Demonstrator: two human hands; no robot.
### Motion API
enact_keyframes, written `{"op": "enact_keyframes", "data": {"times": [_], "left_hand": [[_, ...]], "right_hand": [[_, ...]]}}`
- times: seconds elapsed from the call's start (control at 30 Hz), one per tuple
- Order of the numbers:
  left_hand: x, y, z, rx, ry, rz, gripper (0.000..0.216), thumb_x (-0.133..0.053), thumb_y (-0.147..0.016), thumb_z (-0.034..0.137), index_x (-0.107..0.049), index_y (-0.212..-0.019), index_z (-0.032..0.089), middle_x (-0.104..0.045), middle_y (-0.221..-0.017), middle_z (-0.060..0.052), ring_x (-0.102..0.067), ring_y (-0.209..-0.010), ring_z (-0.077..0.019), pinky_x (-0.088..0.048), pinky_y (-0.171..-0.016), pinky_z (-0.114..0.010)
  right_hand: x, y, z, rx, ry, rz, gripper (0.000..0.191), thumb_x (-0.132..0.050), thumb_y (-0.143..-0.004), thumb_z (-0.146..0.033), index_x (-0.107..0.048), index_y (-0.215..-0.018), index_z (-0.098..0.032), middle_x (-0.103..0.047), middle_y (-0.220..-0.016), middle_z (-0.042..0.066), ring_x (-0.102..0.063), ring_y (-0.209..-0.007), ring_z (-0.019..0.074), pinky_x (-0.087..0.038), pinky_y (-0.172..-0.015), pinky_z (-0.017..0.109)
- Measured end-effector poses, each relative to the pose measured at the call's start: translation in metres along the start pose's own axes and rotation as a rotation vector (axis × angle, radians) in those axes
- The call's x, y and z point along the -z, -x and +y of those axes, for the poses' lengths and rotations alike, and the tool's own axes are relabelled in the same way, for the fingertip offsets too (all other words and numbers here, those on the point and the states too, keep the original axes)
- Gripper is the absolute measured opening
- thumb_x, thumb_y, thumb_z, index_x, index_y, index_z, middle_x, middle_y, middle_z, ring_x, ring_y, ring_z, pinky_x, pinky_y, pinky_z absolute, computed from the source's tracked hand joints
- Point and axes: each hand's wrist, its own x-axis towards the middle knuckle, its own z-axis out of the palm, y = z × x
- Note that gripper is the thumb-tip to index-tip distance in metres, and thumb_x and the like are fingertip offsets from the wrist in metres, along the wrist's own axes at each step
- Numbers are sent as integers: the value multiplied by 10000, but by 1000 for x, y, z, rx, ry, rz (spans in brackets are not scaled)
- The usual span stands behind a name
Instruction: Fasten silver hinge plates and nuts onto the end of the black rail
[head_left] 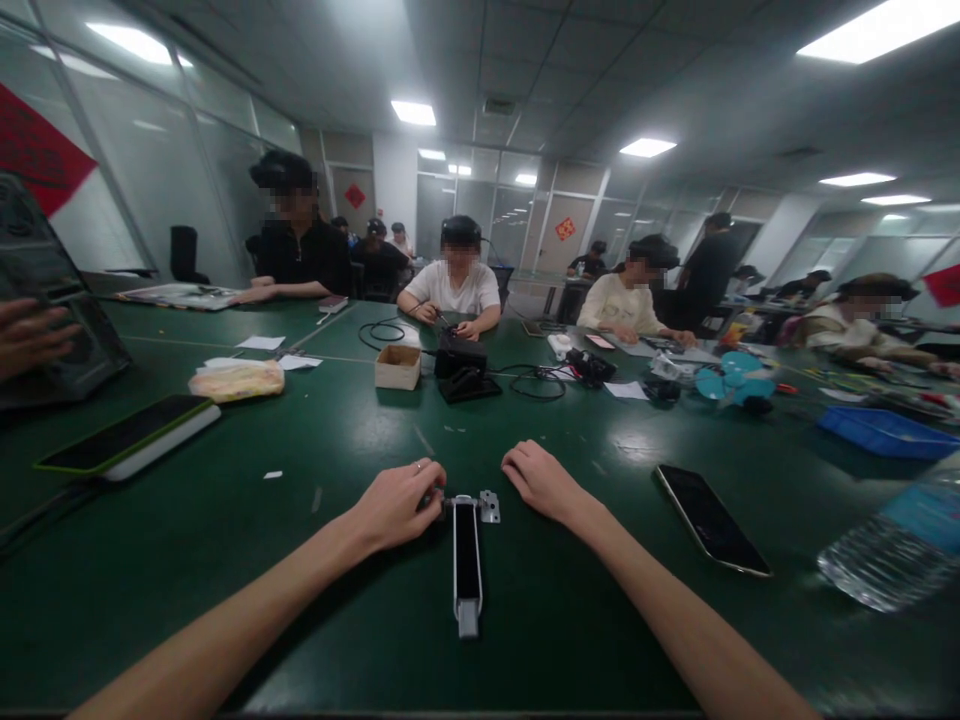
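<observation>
A long narrow device (466,560) with a black face and white edges lies on the green table in front of me, a pale grey tip at its near end. Across its far end sits a metal bracket (490,506) with holed plates. My left hand (401,505), a ring on one finger, is closed at the bracket's left plate; its fingers cover most of that plate. To the right, apart from the device, my right hand (541,482) rests on the table with its fingers curled together. Nothing shows in it.
A phone (712,520) and a clear water bottle (892,545) lie on the right, a blue tray (889,430) behind them. On the left are a green-edged black device (127,435) and a plastic packet (238,380). Ahead stands a small box (397,367); several people sit around.
</observation>
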Motion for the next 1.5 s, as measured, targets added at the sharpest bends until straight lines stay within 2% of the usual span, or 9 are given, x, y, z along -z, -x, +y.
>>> {"op": "enact_keyframes", "data": {"times": [0.13, 0.23, 0.3, 0.47, 0.67, 0.9, 1.33, 1.5], "left_hand": [[-2, 3, 7, -80, 118, 129, 164, -442, -899, 244, -544, -996, 159, -584, -892, -56, -581, -738, -188, -447, -675, -291], [-3, 5, 12, -148, 314, 159, 144, -437, -925, 265, -543, -949, 171, -573, -860, -37, -555, -710, -157, -441, -659, -256], [-5, 6, 15, -171, 395, 183, 135, -445, -927, 261, -546, -909, 173, -571, -827, -28, -539, -713, -151, -433, -658, -247], [-5, 5, 17, -123, 560, 195, 139, -491, -901, 258, -581, -876, 156, -593, -806, -26, -529, -698, -143, -426, -653, -242], [2, 3, 18, 37, 826, 91, 104, -584, -809, 235, -624, -831, 141, -619, -757, -5, -542, -685, -138, -433, -651, -243], [3, 2, 17, 112, 1064, 0, 183, -675, -730, 279, -609, -811, 129, -594, -726, 4, -522, -653, -128, -416, -622, -246], [1, 2, 12, 103, 1028, -33, 176, -683, -717, 238, -611, -833, 127, -592, -717, 18, -509, -646, -115, -414, -631, -236], [9, 3, 13, 63, 857, -30, 167, -659, -746, 233, -622, -882, 144, -615, -787, 14, -524, -673, -118, -431, -637, -225]], "right_hand": [[2, 2, -32, 133, -20, 92, 140, -441, -914, -147, -580, -893, -148, -602, -894, 91, -522, -854, 202, -464, -784, 358], [-1, 6, -55, 406, -102, 234, 139, -411, -918, -141, -546, -890, -145, -591, -852, 92, -497, -802, 200, -456, -732, 360], [-5, 8, -63, 477, -153, 296, 141, -389, -922, -120, -525, -898, -150, -583, -834, 88, -490, -786, 194, -456, -700, 343], [-11, 13, -65, 471, -251, 358, 143, -388, -923, -91, -508, -938, -169, -575, -837, 73, -499, -784, 183, -461, -670, 318], [-14, 14, -65, 442, -258, 398, 148, -399, -923, -105, -524, -939, -182, -576, -823, 69, -516, -774, 185, -468, -658, 322], [-14, 15, -69, 450, -258, 425, 161, -404, -917, -89, -508, -961, -205, -562, -824, 63, -522, -751, 184, -477, -637, 318], [-15, 16, -68, 433, -269, 408, 157, -420, -925, -110, -544, -958, -202, -561, -868, 67, -531, -782, 177, -474, -659, 293], [-14, 15, -65, 411, -230, 409, 133, -452, -932, -162, -564, -987, -207, -581, -904, 76, -544, -813, 188, -473, -682, 313]]}}
